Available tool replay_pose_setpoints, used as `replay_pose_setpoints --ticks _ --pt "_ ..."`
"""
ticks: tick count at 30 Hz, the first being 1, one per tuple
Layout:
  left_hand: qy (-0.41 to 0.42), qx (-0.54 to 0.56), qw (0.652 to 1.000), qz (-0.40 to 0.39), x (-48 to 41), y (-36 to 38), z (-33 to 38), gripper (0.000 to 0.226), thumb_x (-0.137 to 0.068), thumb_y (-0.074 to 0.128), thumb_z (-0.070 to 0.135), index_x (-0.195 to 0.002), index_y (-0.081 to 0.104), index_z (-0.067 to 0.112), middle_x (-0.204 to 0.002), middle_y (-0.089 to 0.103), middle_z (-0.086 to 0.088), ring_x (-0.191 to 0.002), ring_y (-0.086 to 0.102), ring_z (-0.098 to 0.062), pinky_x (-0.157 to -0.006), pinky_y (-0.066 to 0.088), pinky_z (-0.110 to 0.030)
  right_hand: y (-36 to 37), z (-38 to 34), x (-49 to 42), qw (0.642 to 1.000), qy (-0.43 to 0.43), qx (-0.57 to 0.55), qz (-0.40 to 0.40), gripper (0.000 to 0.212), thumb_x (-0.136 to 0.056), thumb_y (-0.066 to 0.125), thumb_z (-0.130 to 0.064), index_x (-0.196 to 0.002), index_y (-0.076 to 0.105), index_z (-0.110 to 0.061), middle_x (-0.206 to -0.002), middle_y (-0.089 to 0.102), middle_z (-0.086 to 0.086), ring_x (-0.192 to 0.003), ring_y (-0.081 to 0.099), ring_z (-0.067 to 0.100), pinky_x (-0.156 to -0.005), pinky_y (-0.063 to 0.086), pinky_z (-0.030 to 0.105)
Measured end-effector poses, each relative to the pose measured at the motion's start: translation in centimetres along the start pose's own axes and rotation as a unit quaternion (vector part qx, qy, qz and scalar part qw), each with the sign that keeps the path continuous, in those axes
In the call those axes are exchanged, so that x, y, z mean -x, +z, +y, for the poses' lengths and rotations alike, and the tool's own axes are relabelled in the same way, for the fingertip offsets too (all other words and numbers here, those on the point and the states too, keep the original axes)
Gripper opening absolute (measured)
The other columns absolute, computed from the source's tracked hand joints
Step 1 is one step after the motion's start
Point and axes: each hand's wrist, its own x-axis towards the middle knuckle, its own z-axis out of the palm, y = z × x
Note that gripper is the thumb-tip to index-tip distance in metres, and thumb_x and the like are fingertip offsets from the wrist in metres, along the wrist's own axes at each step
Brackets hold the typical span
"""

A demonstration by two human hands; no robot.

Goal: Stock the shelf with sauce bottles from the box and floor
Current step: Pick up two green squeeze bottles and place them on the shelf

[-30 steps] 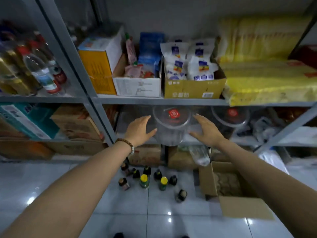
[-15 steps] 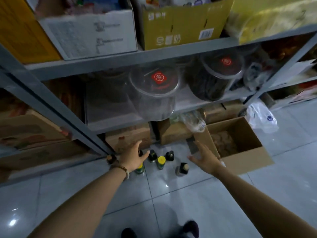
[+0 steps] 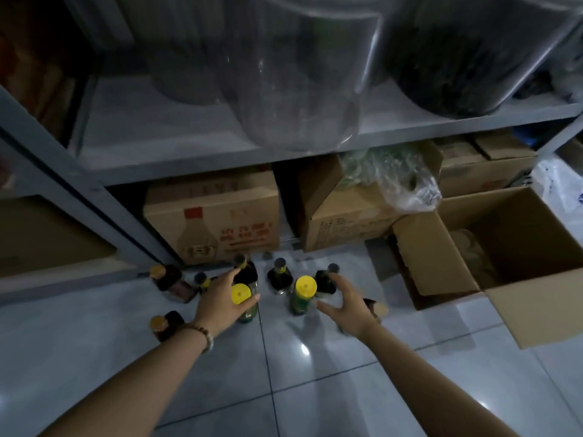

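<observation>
Two yellow-capped bottles (image 3: 304,294) upright, caps up; left hand (image 3: 220,302), right hand (image 3: 348,309) spread alongside

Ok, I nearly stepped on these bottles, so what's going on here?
A person reaches toward sauce bottles standing on the floor before the shelf. The left hand is at one yellow-capped bottle; I cannot tell whether it has a grip. The right hand, spread open, is beside the other yellow-capped bottle, holding nothing.

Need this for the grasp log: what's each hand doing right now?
Left hand: cupped round a yellow-capped bottle; grip cannot be told.
Right hand: open, holding nothing.
</observation>
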Motion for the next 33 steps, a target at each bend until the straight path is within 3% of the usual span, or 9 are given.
replay_pose_setpoints --ticks 4,8,13,19,27,29,33 --pt "0.004 0.038 0.999 0.035 -2.7 3.6 -5.0 0.086 -0.069 0.076 0.048 -0.139 0.037 0.017 -0.141 0.045 -0.002 -0.128 0.043 -0.021 -0.093 0.036 -0.026 4.6 3.2 -4.4 0.999 0.006 -0.037 0.005 0.087 -0.073 0.079 -0.034 -0.143 0.032 -0.012 -0.146 0.037 0.005 -0.135 0.036 0.023 -0.111 0.033 0.041" --pt "-0.021 0.070 0.997 0.027 -4.9 6.6 -8.1 0.093 -0.063 0.081 0.049 -0.139 0.035 0.025 -0.138 0.047 0.003 -0.125 0.046 -0.020 -0.096 0.039 -0.029 7.7 5.4 -7.9 0.999 -0.016 -0.046 0.016 0.080 -0.070 0.082 -0.031 -0.136 0.037 -0.020 -0.126 0.047 -0.002 -0.119 0.047 0.019 -0.099 0.039 0.031" --pt "-0.017 0.109 0.993 0.039 -6.6 8.7 -9.9 0.076 -0.059 0.084 0.048 -0.123 0.049 0.027 -0.109 0.061 0.007 -0.104 0.057 -0.017 -0.084 0.047 -0.029 8.9 6.1 -10.5 0.997 -0.050 -0.013 0.050 0.057 -0.068 0.083 -0.034 -0.108 0.044 -0.027 -0.091 0.050 -0.016 -0.093 0.056 0.016 -0.082 0.050 0.035" --pt "0.021 0.155 0.981 0.110 -6.7 10.5 -10.3 0.063 -0.062 0.085 0.037 -0.117 0.057 0.020 -0.099 0.061 0.008 -0.094 0.057 -0.011 -0.080 0.044 -0.025 8.9 6.5 -11.2 0.996 -0.066 0.005 0.062 0.052 -0.065 0.084 -0.036 -0.100 0.049 -0.022 -0.086 0.056 -0.012 -0.086 0.058 0.015 -0.075 0.051 0.034" --pt "0.016 0.182 0.965 0.189 -5.1 8.8 -8.9 0.045 -0.061 0.083 0.043 -0.095 0.062 0.021 -0.084 0.066 0.007 -0.080 0.063 -0.012 -0.063 0.042 -0.014 6.9 5.9 -9.0 0.993 -0.065 -0.069 0.073 0.055 -0.066 0.084 -0.033 -0.108 0.051 -0.021 -0.100 0.061 -0.001 -0.096 0.060 0.020 -0.083 0.054 0.039" --pt "0.036 0.173 0.968 0.181 -3.5 6.4 -6.6 0.048 -0.058 0.079 0.051 -0.093 0.061 0.025 -0.081 0.064 0.013 -0.076 0.061 -0.004 -0.061 0.042 -0.011 5.3 4.3 -6.9 0.987 -0.073 -0.104 0.094 0.056 -0.066 0.085 -0.031 -0.107 0.049 -0.022 -0.098 0.059 -0.004 -0.093 0.060 0.016 -0.080 0.054 0.036" --pt "0.100 0.180 0.966 0.157 0.0 -1.3 0.8 0.048 -0.054 0.073 0.061 -0.092 0.059 0.035 -0.083 0.061 0.024 -0.074 0.057 0.010 -0.061 0.042 -0.004 -0.6 -1.7 -1.7 0.980 -0.133 -0.123 0.082 0.053 -0.069 0.084 -0.026 -0.104 0.045 -0.021 -0.093 0.054 -0.009 -0.083 0.056 -0.004 -0.068 0.049 0.014"
